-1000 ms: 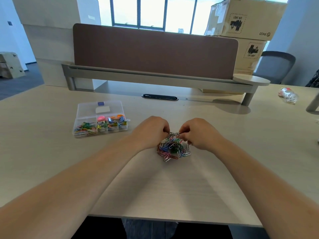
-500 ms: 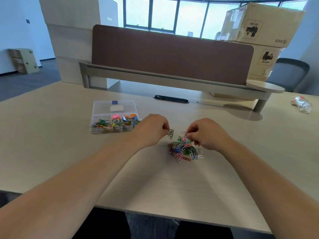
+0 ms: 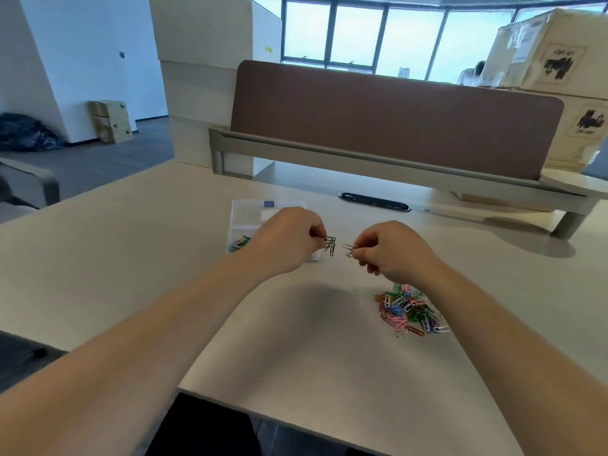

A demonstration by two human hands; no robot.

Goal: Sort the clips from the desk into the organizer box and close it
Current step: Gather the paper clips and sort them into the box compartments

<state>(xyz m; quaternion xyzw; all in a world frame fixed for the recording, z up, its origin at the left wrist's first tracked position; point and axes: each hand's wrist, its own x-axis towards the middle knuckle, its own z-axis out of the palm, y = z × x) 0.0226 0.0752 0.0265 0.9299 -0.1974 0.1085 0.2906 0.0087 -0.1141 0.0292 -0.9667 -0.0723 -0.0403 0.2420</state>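
Pinching dark clips (image 3: 330, 245), left hand (image 3: 289, 241), right hand (image 3: 393, 251)

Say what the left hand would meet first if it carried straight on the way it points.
Likely the dark clips pinched by the right hand, just across from the left hand; depth is uncertain.

Head view looks down, forward over desk (image 3: 138, 264).

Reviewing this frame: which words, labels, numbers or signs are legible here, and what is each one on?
No text reads clearly in this frame.
Blurred: black printed mark and white sticker on the upper beige cardboard box.
Blurred: black printed mark on the lower beige cardboard box.
Too small: blue tag on the clear plastic organizer box.
Too small: yellow mark on the white pillar.
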